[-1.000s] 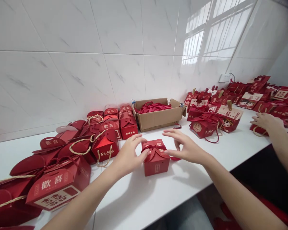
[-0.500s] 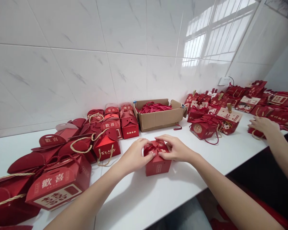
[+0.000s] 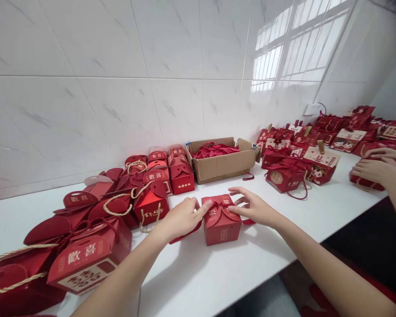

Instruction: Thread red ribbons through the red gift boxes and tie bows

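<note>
A small red gift box (image 3: 222, 229) with gold print stands upright on the white table in front of me. Its curved top flaps are folded over, and a red ribbon (image 3: 221, 205) crosses the top. My left hand (image 3: 185, 216) pinches the ribbon between thumb and fingers at the box's left edge, and a loose tail droops below that hand. At the right edge, my right hand (image 3: 252, 206) has thumb and fingers on the ribbon's other side, index finger held out. A second tail shows under the right hand.
Behind stands a cardboard carton (image 3: 222, 169) filled with red ribbons (image 3: 214, 150). Red boxes (image 3: 89, 259), some with gold cord handles, crowd the left. More gift boxes (image 3: 287, 178) stand at right, where another person's hands (image 3: 376, 167) rest on a box. A tiled wall (image 3: 171, 114) backs the table.
My hands have moved apart from the middle of the box top toward its two sides. The ribbon tails now show on either side. The other person's second hand has come over their box.
</note>
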A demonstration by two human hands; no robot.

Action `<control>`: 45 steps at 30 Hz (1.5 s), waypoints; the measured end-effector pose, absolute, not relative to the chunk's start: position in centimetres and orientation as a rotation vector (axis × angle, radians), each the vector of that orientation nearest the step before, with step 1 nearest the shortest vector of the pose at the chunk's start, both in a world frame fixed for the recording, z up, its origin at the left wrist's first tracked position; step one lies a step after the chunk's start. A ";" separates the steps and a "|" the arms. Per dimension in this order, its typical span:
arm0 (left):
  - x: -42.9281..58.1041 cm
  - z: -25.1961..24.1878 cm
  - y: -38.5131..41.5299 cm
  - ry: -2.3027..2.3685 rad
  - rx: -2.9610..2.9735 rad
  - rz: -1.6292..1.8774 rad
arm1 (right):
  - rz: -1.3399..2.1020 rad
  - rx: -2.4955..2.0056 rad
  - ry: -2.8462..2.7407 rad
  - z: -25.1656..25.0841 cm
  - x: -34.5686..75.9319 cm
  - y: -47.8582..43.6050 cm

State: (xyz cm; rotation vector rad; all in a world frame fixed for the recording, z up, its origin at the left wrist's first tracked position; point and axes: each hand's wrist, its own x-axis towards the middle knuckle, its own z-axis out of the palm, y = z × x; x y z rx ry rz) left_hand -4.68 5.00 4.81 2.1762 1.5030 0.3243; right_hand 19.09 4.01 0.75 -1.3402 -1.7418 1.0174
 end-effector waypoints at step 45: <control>-4.0 3.9 6.0 1.312 2.298 0.666 | 1.523 -0.660 -1.410 2.0 20.3 3.0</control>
